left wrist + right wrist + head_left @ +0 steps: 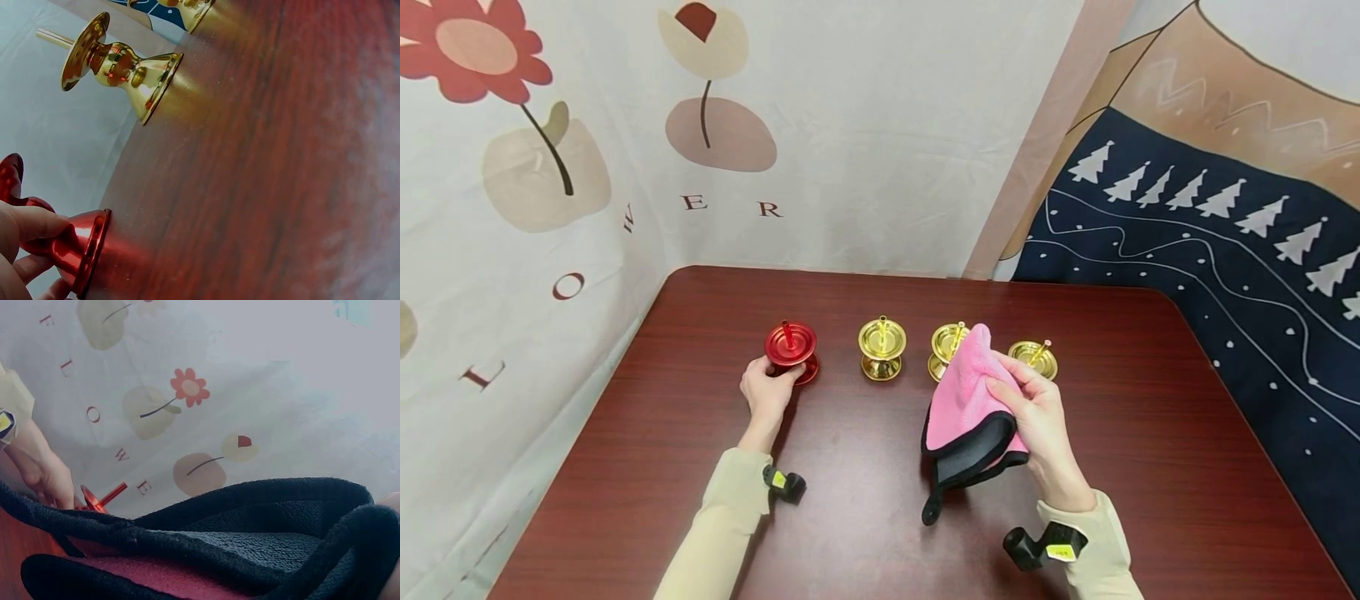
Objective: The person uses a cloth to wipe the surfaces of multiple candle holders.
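Observation:
My left hand (767,390) grips a red metal candlestick (790,343) by its waist, at the left of the row. In the left wrist view the red candlestick (78,244) has its base at the tabletop, with fingers and thumb around the stem. My right hand (1033,412) pinches a pink cloth (970,392) with dark grey backing and black edging, which hangs over the table. Seen from the right wrist, the folded cloth (187,562) fills the lower part and hides the right fingers.
Gold candlesticks stand in line on the brown table (865,500): one in the middle (882,346), one partly behind the cloth (946,340), one at the right (1033,358) behind the right hand. A printed curtain (865,150) hangs behind the table.

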{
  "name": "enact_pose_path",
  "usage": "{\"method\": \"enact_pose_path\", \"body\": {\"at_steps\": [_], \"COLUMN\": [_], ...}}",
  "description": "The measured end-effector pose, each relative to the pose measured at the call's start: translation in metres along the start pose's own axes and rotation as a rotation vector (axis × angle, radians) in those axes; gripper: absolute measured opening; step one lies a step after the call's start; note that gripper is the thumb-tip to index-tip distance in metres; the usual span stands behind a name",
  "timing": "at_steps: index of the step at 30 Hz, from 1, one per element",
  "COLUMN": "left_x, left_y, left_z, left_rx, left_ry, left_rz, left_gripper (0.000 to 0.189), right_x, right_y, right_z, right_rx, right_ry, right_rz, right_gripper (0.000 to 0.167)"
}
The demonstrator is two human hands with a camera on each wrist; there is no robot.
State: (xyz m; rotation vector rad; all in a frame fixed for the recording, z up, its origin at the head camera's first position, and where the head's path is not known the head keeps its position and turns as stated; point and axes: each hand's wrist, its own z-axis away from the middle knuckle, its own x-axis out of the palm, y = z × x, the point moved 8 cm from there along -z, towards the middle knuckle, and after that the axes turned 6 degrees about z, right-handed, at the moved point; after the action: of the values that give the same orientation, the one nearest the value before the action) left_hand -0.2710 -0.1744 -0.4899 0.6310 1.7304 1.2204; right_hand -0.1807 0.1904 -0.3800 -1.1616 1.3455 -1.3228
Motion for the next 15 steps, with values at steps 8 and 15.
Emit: {"method": "enact_pose_path", "body": {"at_steps": [8,15], "left_x": [-0.0018,-0.0014], "left_y": [0.0002,-0.0011], "left_z": [0.0007,0.002], "left_rx": [0.046,0.022], "left_ry": [0.025,0.002], "left_rz": [0.009,0.053], "left_gripper": [0.029,0.031], "right_x": [-0.0007,-0.0013], "right_y": [0.0007,0.0006], "right_z": [0.0006,-0.0008], "right_rx": [0.012,0.01], "right_ry": [0.006,0.003], "right_rz": [0.015,0.02], "right_gripper": [0.031,0.03]}}
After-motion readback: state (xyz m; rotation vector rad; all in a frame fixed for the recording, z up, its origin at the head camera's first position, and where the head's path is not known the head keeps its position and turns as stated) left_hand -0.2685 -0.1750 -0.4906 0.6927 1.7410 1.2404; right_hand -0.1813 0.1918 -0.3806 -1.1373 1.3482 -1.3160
